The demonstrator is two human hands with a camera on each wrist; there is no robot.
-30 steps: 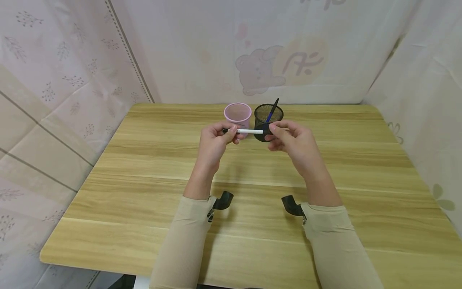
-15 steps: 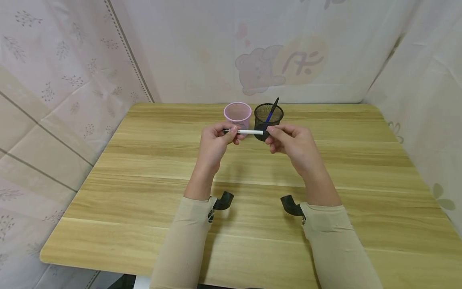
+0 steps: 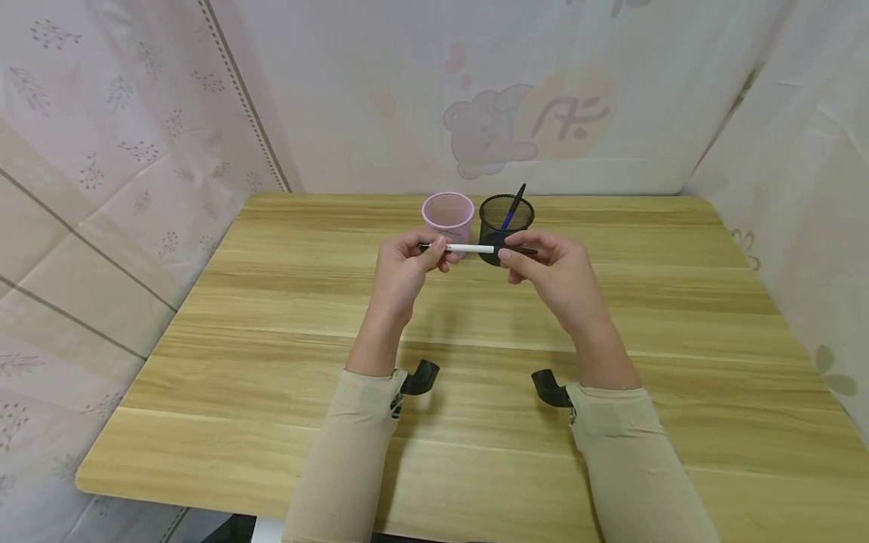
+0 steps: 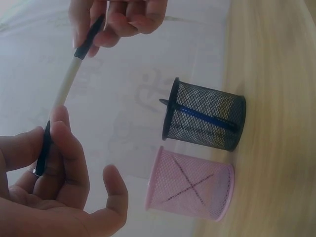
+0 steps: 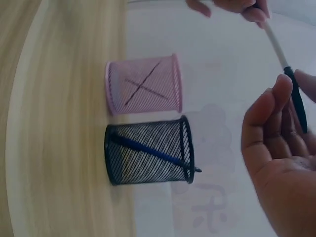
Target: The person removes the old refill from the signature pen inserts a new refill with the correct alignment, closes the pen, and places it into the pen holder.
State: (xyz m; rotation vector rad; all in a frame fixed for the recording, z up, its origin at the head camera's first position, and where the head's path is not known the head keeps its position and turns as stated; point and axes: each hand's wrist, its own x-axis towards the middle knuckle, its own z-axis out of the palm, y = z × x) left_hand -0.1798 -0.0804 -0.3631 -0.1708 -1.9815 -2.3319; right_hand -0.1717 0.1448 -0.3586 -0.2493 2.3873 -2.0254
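My left hand (image 3: 400, 271) and right hand (image 3: 553, 275) hold a white-barrelled pen (image 3: 470, 248) level between them, raised in front of two mesh cups. The left thumb and fingers pinch its black left end. At the other side, the right thumb and fingers hold the black, tapering right end (image 5: 296, 101), whose tip sticks out past them. In the left wrist view the white barrel (image 4: 67, 84) shows bare between both hands. Behind the hands stand a pink mesh cup (image 4: 190, 185) and a black mesh cup (image 4: 205, 133). A blue pen with a black end (image 3: 517, 196) leans inside the black cup.
Both cups stand side by side near the back edge of the wood-grain table (image 3: 285, 317). Patterned cloth (image 3: 373, 98) hangs behind the table and along its sides. A black curved piece (image 3: 421, 377) juts from the left sleeve cuff, another (image 3: 550, 388) from the right.
My right fingers have shifted along the pen's black end, so its tip now shows beyond them. The left hand, the white barrel and the cups stay in place.
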